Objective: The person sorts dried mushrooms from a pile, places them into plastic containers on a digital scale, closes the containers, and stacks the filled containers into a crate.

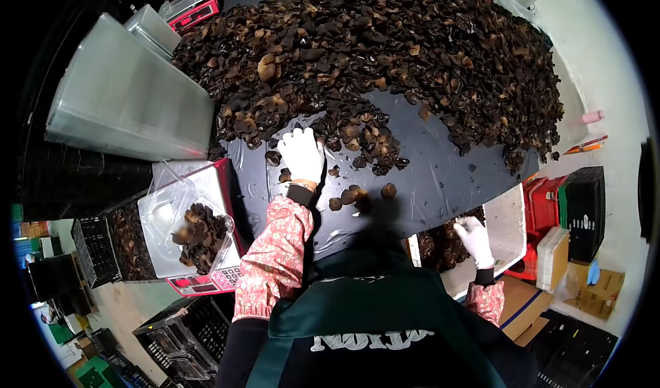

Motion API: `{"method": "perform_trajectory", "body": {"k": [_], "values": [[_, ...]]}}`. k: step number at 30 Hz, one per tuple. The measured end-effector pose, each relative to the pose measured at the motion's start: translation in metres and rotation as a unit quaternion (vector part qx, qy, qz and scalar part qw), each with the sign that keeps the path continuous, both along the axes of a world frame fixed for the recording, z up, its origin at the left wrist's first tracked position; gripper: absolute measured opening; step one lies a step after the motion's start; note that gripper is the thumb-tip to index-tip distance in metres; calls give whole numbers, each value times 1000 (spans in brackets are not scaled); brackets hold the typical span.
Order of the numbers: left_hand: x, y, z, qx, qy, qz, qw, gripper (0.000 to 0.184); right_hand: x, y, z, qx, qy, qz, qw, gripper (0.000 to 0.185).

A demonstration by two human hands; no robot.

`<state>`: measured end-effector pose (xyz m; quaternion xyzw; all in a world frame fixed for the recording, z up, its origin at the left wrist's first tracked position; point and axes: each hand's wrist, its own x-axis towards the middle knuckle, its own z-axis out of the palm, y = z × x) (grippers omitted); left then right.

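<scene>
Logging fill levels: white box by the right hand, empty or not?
Not empty: dark pieces show inside the white box, near the right hand. Depth: cannot tell.

The mushroom heap covered the far side of the counter before me. On my left sat a scale bearing a tray of mushrooms, with stacked containers beyond it. My left hand was at the heap's near edge, my right hand over a bin on my right.
</scene>
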<state>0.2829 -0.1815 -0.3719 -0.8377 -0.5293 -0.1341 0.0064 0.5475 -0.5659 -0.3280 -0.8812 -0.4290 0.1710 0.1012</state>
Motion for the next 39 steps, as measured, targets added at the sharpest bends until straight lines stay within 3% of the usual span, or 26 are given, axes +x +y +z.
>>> {"method": "perform_trajectory", "body": {"k": [1,3,6,9,11,12,13,15,18,19,22,25,27,29,31,35,37,39], "values": [[-1,-2,1,-4,-8,0,1000,24,-4,17,7,81,66,-48,993,25],[-10,-12,3,68,-95,-30,993,18,-10,58,18,154,71,9,985,16],[-32,-42,14,73,-192,-64,977,11,-30,131,24,251,108,90,958,13],[-48,-69,16,35,-255,-78,963,9,-62,206,9,285,50,273,917,19],[-55,-75,16,4,-265,-54,963,4,-93,246,-4,341,128,331,871,19],[-60,-74,15,-10,-268,-42,962,4,-111,263,-6,355,61,376,854,20],[-64,-75,13,-26,-273,-28,961,5,-124,275,-21,332,197,297,873,21],[-65,-76,17,-9,-253,1,967,28,-138,303,-32,335,235,262,874,22],[-60,-69,12,18,-205,-69,976,38,-153,345,-41,354,171,275,878,23],[-59,-72,6,4,-164,-72,984,33,-157,356,-44,295,147,296,896,31],[-57,-78,-4,7,-123,-55,991,20,-172,379,-50,264,-21,362,894,33],[-69,-87,-7,21,-135,-50,989,19,-169,384,-56,277,-8,422,863,25],[-77,-90,-3,0,-146,-49,988,20,-166,376,-60,274,55,355,892,23],[-80,-90,2,7,-184,-58,981,25,-154,361,-39,358,229,274,863,19],[-83,-90,3,-3,-193,-56,980,23,-130,339,0,193,464,104,858,17],[-84,-91,-3,-15,-163,-56,985,20,-122,311,0,116,389,115,907,17],[-84,-93,-1,-8,-159,-75,984,18,-131,311,-34,226,162,298,913,21],[-89,-95,-2,-12,-162,-82,983,17,-141,302,-45,188,141,336,912,29]]}}
